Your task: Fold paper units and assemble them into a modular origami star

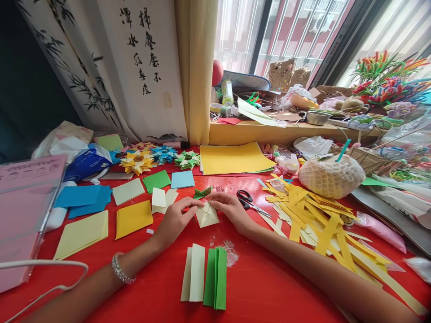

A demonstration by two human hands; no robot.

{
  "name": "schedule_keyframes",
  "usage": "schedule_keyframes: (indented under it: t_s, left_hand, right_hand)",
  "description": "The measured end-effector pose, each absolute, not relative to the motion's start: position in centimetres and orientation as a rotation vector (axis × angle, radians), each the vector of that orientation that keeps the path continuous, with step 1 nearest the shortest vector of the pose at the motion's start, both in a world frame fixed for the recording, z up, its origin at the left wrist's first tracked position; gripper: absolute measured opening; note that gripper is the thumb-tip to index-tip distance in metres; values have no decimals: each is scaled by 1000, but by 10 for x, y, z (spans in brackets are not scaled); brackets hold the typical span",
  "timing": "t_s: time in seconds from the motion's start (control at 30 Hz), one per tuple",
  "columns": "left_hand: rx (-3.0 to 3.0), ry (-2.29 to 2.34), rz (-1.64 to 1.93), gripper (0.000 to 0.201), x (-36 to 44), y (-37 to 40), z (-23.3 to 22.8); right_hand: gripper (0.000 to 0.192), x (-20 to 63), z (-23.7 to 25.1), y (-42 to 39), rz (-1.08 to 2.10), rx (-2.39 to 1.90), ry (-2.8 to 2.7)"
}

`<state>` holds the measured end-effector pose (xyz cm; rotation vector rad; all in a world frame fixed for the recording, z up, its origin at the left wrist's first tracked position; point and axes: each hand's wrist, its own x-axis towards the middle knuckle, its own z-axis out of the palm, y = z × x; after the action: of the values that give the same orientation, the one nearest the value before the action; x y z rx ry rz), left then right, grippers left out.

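Both hands are closed at the top edge of a small folded cream paper (207,218), over the middle of the red table. My left hand (179,219) pinches its left corner with thumb and forefinger. At the right corner, my right hand (231,211) grips with fingertips bent inward. Just behind them a folded green paper (202,193) shows, partly hidden by the fingers. Left of the hands stand cream folded papers (163,200). Nearer me lie a pleated cream paper (193,273) and a pleated green paper (215,278), side by side.
Black-handled scissors (251,202) lie right of my right hand, beside a heap of yellow strips (313,215). Stacks of coloured squares, such as yellow ones (134,219), spread to the left. Folded paper rings (137,161) and large yellow sheets (235,158) lie at the back.
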<state>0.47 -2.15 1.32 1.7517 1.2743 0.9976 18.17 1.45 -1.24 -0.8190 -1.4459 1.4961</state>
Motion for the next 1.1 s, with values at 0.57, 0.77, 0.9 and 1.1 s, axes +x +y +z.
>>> schedule_keyframes:
  t_s: [0.57, 0.77, 0.9, 1.1]
  left_hand:
    - [1310, 1173, 1212, 28, 3, -11, 4]
    - [1346, 1124, 1028, 28, 3, -10, 4]
    - [1346, 1125, 1077, 26, 3, -9, 2]
    - [1342, 1067, 1062, 19, 3, -10, 3]
  right_hand:
    - [31, 180, -7, 12, 1648, -808, -1502]
    - [20, 180, -8, 13, 1536, -809, -1411]
    - [22, 180, -4, 12, 1561, -787, -1461]
    - [19, 181, -6, 12, 1558, -778, -1483]
